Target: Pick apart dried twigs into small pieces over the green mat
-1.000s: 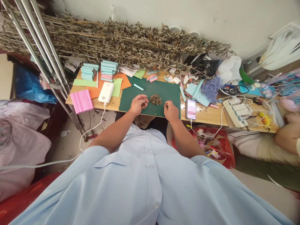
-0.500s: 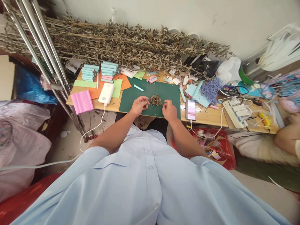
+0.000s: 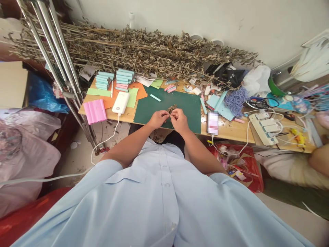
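Observation:
My left hand [image 3: 159,118] is closed in a pinch low over the green cutting mat [image 3: 144,111]. Brown crumbs of dried leaves showed at its fingertips a moment ago; now they are mostly hidden. My right hand [image 3: 179,120] is pinched too, its fingertips meeting those of the left, and what it grips I cannot make out. Just beyond the fingers lies a small pile of dried leaves [image 3: 172,107], partly covered by the hands. A thin light-blue paper tube [image 3: 155,97] lies on the mat's far left part.
Stacked blue rolls [image 3: 125,74], a white power bank [image 3: 120,103] and pink paper [image 3: 95,112] are left. A phone [image 3: 212,124], purple yarn [image 3: 235,100] and a power strip [image 3: 263,128] are right. Dried stalks [image 3: 144,51] line the back. Another person's arm [image 3: 320,156] shows far right.
My hands have come together in front of the leaf pile; the right moved left and the left slightly right. The whole view has shifted a little.

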Tool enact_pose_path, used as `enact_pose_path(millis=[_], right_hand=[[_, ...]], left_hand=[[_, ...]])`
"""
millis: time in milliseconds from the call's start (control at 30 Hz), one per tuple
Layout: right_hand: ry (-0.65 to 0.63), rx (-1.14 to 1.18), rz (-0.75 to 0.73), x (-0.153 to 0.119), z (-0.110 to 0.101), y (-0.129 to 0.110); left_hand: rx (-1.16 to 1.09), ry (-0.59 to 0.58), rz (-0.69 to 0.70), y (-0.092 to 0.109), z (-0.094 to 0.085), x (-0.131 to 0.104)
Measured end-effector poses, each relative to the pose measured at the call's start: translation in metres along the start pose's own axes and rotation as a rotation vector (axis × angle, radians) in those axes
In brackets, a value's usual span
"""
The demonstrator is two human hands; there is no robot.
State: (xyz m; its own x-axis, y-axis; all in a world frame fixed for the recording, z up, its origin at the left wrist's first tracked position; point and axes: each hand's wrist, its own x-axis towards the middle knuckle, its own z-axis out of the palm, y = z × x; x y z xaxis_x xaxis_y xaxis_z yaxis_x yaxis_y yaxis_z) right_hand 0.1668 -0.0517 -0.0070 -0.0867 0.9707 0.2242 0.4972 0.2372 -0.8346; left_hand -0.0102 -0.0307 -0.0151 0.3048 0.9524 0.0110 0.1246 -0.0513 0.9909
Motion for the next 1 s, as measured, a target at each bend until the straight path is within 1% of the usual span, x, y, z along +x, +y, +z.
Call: enact_pose_path(millis=[100,267,333,500,633,700,800,867,933,1000], right_hand=[[0.035,0.027,0.031,0.001,0.003,-0.001],[0.088,0.21,0.218,0.0,0.011,-0.003],[0.099,0.277,0.271,0.0,0.013,-0.002],[0.122,0.367,0.302,0.002,0.014,0.002],[0.119,0.394,0.305,0.001,0.01,-0.001],[0.087,0.399,0.292,-0.003,0.007,-0.005],[-0.03,0.358,0.213,-0.016,0.002,-0.012],[-0.139,0.245,0.102,-0.028,-0.001,-0.016],[-0.209,0.079,-0.015,-0.04,-0.003,-0.019],[-0.268,-0.045,-0.083,-0.048,-0.004,-0.02]], left_hand=[[0.053,0.018,-0.015,0.0,0.001,-0.001],[0.052,0.002,-0.008,-0.001,0.003,0.0],[0.058,0.003,-0.005,0.001,0.002,-0.001],[0.052,0.017,-0.018,0.009,0.001,-0.002],[0.024,0.034,-0.028,0.01,0.002,-0.002],[-0.006,0.047,-0.038,0.007,0.002,-0.001],[-0.082,0.063,-0.066,0.003,0.002,0.001],[-0.124,0.061,-0.089,0.001,0.002,0.003],[-0.155,0.058,-0.112,0.001,0.003,0.004],[-0.184,0.066,-0.132,0.001,0.003,0.004]])
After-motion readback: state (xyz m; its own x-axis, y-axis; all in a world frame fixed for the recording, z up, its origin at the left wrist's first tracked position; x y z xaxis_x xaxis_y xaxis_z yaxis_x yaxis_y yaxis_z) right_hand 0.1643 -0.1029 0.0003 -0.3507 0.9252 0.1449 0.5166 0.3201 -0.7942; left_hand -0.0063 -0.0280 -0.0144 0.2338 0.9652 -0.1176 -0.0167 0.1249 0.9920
